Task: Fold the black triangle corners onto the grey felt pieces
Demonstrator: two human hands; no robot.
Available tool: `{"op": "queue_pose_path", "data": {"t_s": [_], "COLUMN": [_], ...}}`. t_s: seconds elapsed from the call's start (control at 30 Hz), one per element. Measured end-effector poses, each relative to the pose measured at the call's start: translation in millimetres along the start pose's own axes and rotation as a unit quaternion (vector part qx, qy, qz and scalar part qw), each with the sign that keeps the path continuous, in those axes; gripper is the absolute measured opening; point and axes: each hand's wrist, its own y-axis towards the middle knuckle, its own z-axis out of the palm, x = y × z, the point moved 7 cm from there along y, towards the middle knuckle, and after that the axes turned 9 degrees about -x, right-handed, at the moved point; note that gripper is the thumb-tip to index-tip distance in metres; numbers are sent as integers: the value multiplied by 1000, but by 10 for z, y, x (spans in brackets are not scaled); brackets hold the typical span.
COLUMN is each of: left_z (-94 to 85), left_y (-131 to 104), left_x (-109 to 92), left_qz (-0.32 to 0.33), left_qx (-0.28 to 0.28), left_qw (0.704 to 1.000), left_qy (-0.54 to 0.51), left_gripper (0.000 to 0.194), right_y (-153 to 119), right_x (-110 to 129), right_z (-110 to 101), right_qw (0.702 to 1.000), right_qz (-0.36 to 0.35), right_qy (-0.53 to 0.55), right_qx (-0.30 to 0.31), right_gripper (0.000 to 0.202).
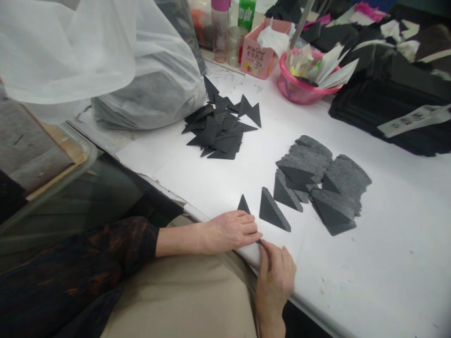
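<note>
A small black triangular piece (243,203) lies at the table's front edge, mostly covered by my left hand (230,231). The fingers of that hand are together and bent, pressing down on the piece. My right hand (276,270) pinches its near corner between thumb and fingers, close to the left fingertips. Just beyond them is a black triangle with a grey edge strip (274,211), and another triangle (286,192) sits behind it. Overlapping rows of grey-edged pieces (347,176) spread to the right. Farther back rises a loose heap of plain black triangles (220,129).
A translucent white bag (155,70) bulges over the table's left side. At the back are a pink box (259,54), a pink basket (303,89) holding papers, and a clear bottle (220,35). Black stacked material (394,94) fills the back right. The white table's edge (317,310) runs diagonally.
</note>
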Motion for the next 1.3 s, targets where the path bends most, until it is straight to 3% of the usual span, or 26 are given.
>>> {"op": "queue_pose_path", "data": {"t_s": [0.67,1.07,1.3], "left_z": [-66,-2,-35], "left_y": [-5,-10,-11], "left_x": [-26,-48,-88], "left_qz": [8,16,26], "left_qx": [-23,-18,-36], "left_qw": [1000,1000,999], "left_qy": [18,-14,6], "left_gripper": [17,16,17], "right_y": [-65,-100,-107], "right_x": [23,11,-57], "right_z": [-12,-21,-55], "right_qw": [999,999,999], "right_qz": [-23,-25,29], "right_qy": [-28,-25,-8], "right_qx": [-2,-11,-18], "right_gripper": [17,19,16]}}
